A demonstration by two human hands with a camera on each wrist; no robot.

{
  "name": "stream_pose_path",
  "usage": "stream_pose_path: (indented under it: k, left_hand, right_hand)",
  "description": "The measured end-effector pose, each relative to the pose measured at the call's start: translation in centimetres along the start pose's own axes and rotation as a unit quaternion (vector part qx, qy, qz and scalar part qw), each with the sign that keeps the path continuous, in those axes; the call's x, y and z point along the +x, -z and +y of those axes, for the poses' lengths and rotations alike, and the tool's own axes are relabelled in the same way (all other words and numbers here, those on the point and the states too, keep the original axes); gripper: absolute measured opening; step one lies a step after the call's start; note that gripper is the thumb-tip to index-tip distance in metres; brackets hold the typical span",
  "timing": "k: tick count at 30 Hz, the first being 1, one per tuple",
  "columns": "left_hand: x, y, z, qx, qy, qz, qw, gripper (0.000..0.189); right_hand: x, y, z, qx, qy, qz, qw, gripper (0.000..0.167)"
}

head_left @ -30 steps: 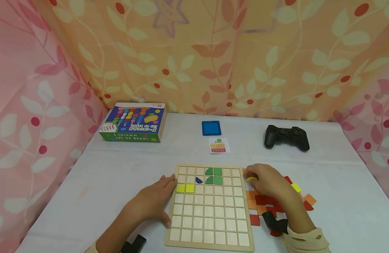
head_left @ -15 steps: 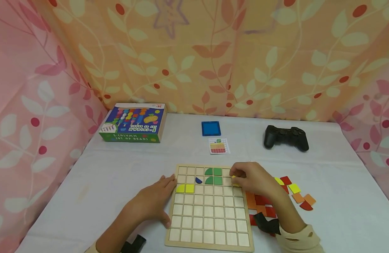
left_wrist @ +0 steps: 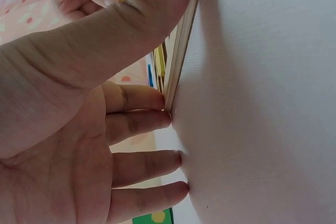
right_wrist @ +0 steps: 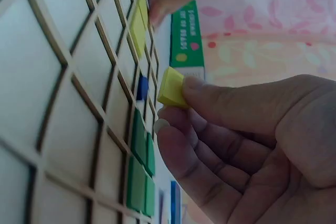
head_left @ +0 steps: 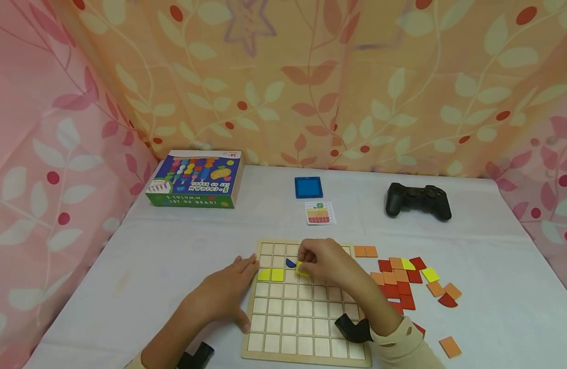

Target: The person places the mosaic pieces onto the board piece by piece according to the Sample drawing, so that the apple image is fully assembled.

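A wooden grid board (head_left: 290,307) lies on the white tablecloth. My left hand (head_left: 221,294) rests along its left side, with fingers extended and some fingertips touching the edge. Over the upper middle of the board, my right hand (head_left: 327,261) pinches a small yellow tile (right_wrist: 170,88) between thumb and fingers, above the surface. Two yellow tiles (head_left: 277,275) sit in the third row at the left. A dark blue piece (head_left: 290,263) is in the second row. Several green tiles (right_wrist: 137,182), mostly hidden by my right hand in the head view, lie beside it.
Loose red, orange and yellow tiles (head_left: 403,288) are spread right of the board. Beyond it lie a printed pattern card (head_left: 320,213), a blue square tray (head_left: 308,187) and a black game controller (head_left: 418,201). A bead-set box (head_left: 195,179) stands back left.
My right hand has moved left from the loose tiles to above the board's upper middle, carrying the yellow tile. My left hand has stayed at the board's edge.
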State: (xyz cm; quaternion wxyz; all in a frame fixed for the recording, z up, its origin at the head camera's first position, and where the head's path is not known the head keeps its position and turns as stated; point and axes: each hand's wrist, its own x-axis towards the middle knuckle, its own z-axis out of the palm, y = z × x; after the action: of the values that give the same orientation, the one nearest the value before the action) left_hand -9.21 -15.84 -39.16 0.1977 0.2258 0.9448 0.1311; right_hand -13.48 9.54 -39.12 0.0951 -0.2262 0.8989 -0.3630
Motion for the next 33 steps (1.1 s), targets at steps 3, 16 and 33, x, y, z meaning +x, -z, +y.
stream_pose_path:
  k: [3,16,33]
  left_hand:
    - [0.0,0.0,-0.1,0.0,0.0,-0.001,1.0,0.127]
    - [0.2,0.0,-0.2,0.008,-0.003,-0.005,1.0,0.127]
    - [0.2,0.1,-0.2,0.001,-0.001,-0.008,1.0,0.127]
  right_hand:
    - [0.4,-1.1,-0.4,-0.018,0.005,0.0,0.9998,0.018]
    - [-0.6,-3.4,-1.3,-0.119,0.063,0.02,0.9907,0.02]
    - [-4.2,-3.5,-2.8,-0.25,0.123,-0.02,0.9602,0.012]
